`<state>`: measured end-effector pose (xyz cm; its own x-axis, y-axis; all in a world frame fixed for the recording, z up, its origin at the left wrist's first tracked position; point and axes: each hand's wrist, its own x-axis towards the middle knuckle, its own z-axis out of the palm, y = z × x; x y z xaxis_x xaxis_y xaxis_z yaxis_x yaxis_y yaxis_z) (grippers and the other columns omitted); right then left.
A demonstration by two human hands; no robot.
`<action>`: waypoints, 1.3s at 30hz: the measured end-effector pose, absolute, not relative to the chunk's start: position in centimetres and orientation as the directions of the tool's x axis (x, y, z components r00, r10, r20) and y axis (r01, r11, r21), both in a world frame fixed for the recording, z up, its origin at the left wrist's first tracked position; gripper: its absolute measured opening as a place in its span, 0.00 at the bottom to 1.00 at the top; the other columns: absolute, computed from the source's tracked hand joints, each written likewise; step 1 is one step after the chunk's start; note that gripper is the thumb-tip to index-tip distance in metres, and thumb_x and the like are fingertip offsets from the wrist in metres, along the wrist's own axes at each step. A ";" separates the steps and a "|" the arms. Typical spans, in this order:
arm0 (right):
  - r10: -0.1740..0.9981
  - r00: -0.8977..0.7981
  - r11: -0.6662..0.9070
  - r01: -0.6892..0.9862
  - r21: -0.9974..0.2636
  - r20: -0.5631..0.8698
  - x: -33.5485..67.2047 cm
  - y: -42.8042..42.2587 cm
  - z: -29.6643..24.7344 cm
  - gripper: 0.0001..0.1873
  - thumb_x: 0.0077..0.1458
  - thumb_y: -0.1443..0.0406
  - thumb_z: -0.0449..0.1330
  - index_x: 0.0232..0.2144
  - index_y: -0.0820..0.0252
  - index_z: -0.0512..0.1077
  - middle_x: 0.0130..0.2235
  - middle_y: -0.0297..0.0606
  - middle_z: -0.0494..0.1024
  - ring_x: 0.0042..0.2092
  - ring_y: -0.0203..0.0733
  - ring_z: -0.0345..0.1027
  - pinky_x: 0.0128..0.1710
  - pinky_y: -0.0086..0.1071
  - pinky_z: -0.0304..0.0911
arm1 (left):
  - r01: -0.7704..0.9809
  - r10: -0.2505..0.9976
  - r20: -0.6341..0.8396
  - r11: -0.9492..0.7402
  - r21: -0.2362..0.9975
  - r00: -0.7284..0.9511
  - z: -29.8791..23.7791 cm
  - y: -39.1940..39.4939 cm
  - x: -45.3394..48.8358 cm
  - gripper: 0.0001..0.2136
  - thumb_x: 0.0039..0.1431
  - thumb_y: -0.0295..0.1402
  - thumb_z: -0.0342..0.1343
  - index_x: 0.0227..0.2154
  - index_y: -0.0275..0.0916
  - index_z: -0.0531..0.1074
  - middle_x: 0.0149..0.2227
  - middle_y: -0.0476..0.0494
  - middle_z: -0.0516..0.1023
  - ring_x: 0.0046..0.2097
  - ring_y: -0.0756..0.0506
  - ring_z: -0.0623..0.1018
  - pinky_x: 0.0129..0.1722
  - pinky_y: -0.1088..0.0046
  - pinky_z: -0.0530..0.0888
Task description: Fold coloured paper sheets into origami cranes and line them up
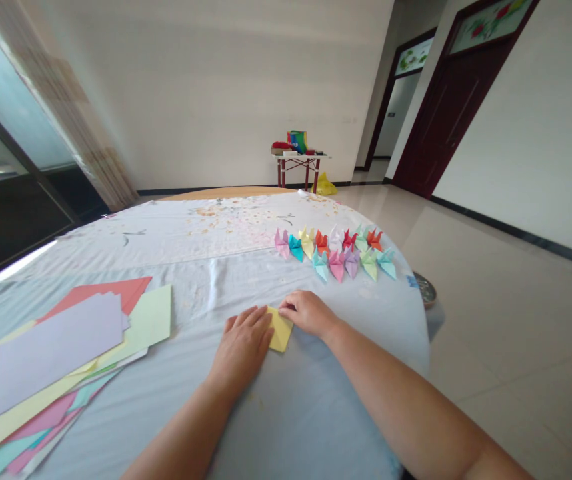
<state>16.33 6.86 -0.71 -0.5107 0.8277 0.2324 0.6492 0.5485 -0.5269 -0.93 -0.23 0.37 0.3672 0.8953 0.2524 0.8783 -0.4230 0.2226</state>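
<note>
A small piece of folded yellow paper (281,331) lies on the pale blue tablecloth (216,280) in front of me. My left hand (243,347) rests flat against its left side, fingers over the edge. My right hand (307,313) presses on its upper corner with curled fingertips. Beyond the hands stand two rows of small origami cranes (333,253) in several colours. To the left lies a loose stack of coloured paper sheets (51,353) in lilac, coral, pale green and pink, beyond reach of either hand's fingertips.
The round table's edge (419,320) curves close on the right, with a metal dish (425,289) beyond it. A small red-legged table (299,163) holding bags stands by the far wall, a yellow bag (325,185) beneath it. Dark doors (451,113) stand at right.
</note>
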 end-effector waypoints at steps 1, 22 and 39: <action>0.825 -0.512 0.554 0.652 -0.518 0.238 16.3 6.9 -0.8 0.08 0.51 0.65 0.57 0.31 0.59 0.75 0.30 0.36 0.74 0.34 0.36 0.66 0.35 0.27 0.57 | 0.882 0.897 0.249 -0.419 0.214 0.366 0.4 -0.3 -0.9 0.16 0.60 0.35 0.41 0.48 0.44 0.66 0.52 0.44 0.69 0.54 0.42 0.64 0.50 0.60 0.61; 0.723 -0.672 0.689 0.719 -0.095 0.158 17.3 5.3 0.7 0.16 0.60 0.59 0.46 0.48 0.41 0.66 0.44 0.40 0.67 0.47 0.44 0.52 0.42 0.38 0.47 | 0.951 0.935 0.263 -0.280 0.135 0.238 -0.9 -0.8 0.0 0.15 0.60 0.32 0.41 0.48 0.46 0.64 0.53 0.49 0.68 0.54 0.43 0.64 0.55 0.52 0.49; 0.674 -0.660 0.739 0.601 -0.304 0.332 15.2 6.9 -0.6 0.15 0.55 0.66 0.52 0.44 0.53 0.71 0.36 0.38 0.70 0.40 0.39 0.58 0.41 0.33 0.54 | 0.920 0.908 0.295 -0.355 0.168 0.297 -0.3 -1.7 0.2 0.19 0.60 0.34 0.41 0.53 0.42 0.62 0.55 0.45 0.66 0.61 0.40 0.55 0.58 0.48 0.38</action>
<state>15.24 6.87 -0.64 -0.6604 0.6737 0.3318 0.6014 0.7390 -0.3036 0.18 -1.70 -0.29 0.2971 0.9083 0.2946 0.9195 -0.3553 0.1680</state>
